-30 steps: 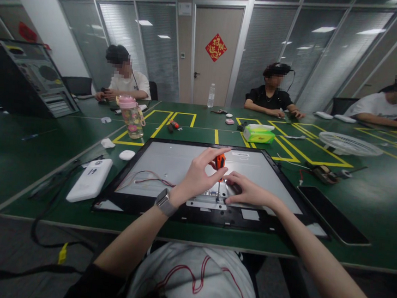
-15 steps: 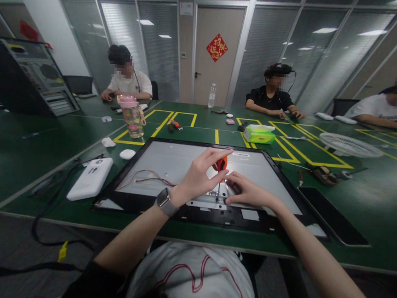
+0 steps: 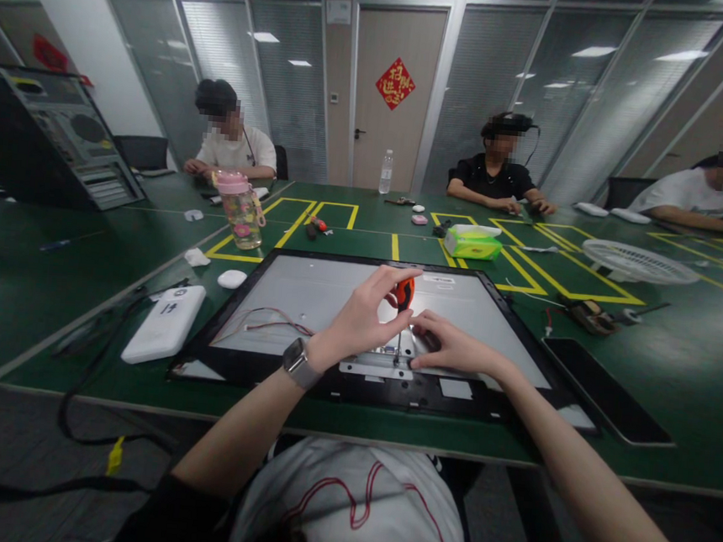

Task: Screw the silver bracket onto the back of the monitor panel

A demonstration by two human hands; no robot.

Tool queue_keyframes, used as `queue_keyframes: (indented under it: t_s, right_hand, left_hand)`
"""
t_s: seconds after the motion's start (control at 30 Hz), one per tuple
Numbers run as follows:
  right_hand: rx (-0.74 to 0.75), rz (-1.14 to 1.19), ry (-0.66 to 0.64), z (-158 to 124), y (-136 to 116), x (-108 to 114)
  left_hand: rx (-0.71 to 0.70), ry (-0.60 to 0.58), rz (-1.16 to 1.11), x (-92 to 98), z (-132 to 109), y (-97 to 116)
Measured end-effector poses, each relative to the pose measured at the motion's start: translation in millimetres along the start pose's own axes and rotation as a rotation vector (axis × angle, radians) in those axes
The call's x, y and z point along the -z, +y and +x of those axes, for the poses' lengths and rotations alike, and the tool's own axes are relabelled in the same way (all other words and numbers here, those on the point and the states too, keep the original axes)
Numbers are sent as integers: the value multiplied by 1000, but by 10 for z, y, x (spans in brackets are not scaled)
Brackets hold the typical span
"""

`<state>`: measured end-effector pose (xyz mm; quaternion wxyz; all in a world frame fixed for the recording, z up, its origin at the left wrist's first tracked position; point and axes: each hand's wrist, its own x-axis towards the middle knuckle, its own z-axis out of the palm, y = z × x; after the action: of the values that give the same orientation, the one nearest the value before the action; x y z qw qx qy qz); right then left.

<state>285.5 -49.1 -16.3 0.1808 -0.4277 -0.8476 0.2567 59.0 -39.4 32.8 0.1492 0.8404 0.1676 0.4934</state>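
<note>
My left hand [image 3: 364,313], with a watch on its wrist, grips an orange and black screwdriver [image 3: 405,293] by the handle. The screwdriver stands upright, its shaft pointing down at a narrow metal bracket [image 3: 359,369] near the front edge of a flat display panel [image 3: 310,279]. My right hand [image 3: 449,346] is curled low beside the shaft, thumb and fingers around the right end of the bracket; its other fingertips are partly hidden. The panel lies flat, grey back up, inside a black frame. Thin wires [image 3: 274,325] trail across its left part.
Left of the panel lie a white power bank [image 3: 165,324] and a white oval object [image 3: 232,279]; a phone [image 3: 608,389] is at right. Beyond stand a pink-lidded bottle [image 3: 239,218], a green tissue pack [image 3: 473,243] and a white fan grille [image 3: 637,263]. Several people sit across the table.
Both hands and the screwdriver hold nearly the same place over the bracket. The whole view has shifted very slightly.
</note>
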Motion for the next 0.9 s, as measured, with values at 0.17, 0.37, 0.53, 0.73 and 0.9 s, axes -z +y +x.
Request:
queue_keyframes:
  t_s: [0.17, 0.37, 0.53, 0.73, 0.9]
  right_hand:
    - [-3, 8, 5, -3, 1, -1]
    - [15, -6, 12, -2, -7, 5]
    - [-1, 14, 6, 1, -34, 14]
    - [-8, 21, 2, -2, -47, 14]
    - [-37, 24, -12, -4, -51, 17]
  left_hand:
    - [-21, 8, -15, 2, 2, -5]
    - [-55, -2, -46, 18, 4, 15]
    - [20, -33, -115, 18, 6, 13]
    - [128, 39, -97, -18, -5, 10]
    - [265, 138, -163, 99, 30, -7]
